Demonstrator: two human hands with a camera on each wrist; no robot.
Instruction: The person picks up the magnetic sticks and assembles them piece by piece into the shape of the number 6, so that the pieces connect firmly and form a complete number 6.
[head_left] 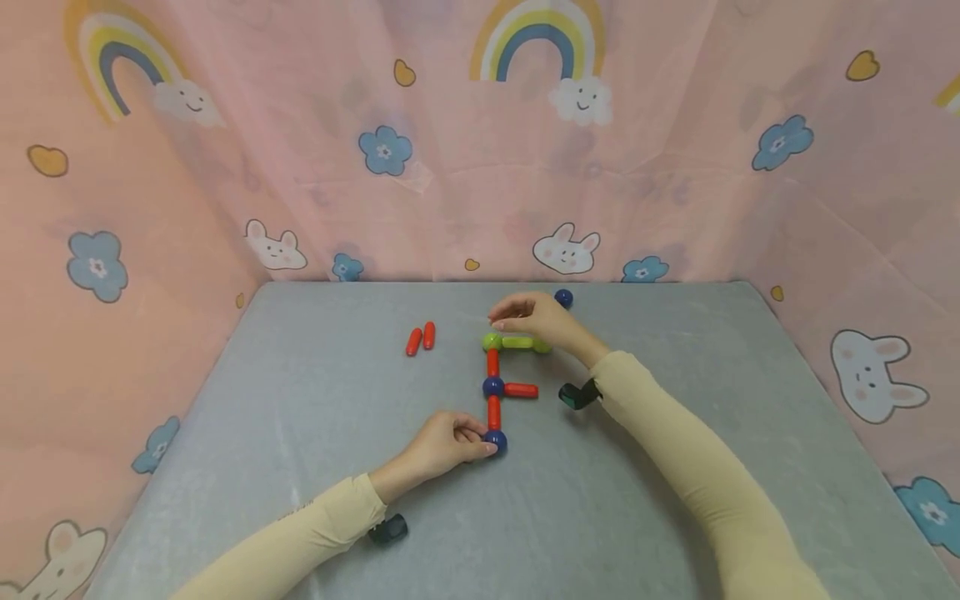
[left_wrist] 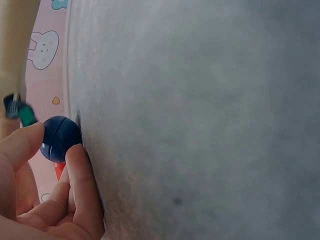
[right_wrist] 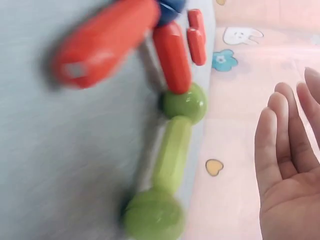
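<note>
1. Currently the left hand pinches the near blue ball between thumb and fingers; left wrist view confirms contact on both sides.
2. Right hand: fingers released, lightly bent, side by side, raised near the green corner ball and apart from it.
3. Left hand low at the table, forearm slanting in from the bottom edge, cream sleeve down to the wrist. Right forearm comes up diagonally from lower right in a matching sleeve, hand pointing left.
4. Built piece, from the pinched ball away from the person: lower red rod, middle blue ball, upper red rod, green corner ball. Side red rod sticks out right from the middle ball; green rod runs right to an end green ball, partly behind the right arm.
5. Two loose red rods lie left of the piece; far blue ball sits by the back edge, just beyond the right hand.
6. Grey table, lightly mottled. Pink curtain around back and sides: rainbows, clouds, rabbits, blue flowers, yellow hearts.
</note>
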